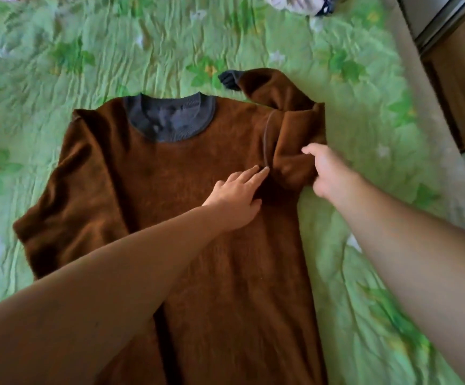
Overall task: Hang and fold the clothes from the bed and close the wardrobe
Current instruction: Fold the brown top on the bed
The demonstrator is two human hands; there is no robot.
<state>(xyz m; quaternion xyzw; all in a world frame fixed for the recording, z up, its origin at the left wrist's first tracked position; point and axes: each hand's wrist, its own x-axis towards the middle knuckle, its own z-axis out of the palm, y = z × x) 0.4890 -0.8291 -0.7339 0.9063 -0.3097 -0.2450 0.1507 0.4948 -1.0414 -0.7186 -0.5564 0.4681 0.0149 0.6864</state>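
Pins soft, limp sweater under flat left hand, clutches bunched sleeve in right hand; best taken by shoulders

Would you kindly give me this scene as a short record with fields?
sweater: brown, spread on bed
left hand: fingers straight, pressing sweater
right hand: grips bent sleeve
cuff: grey, on bed, right of collar
clothes: at bed's far edge
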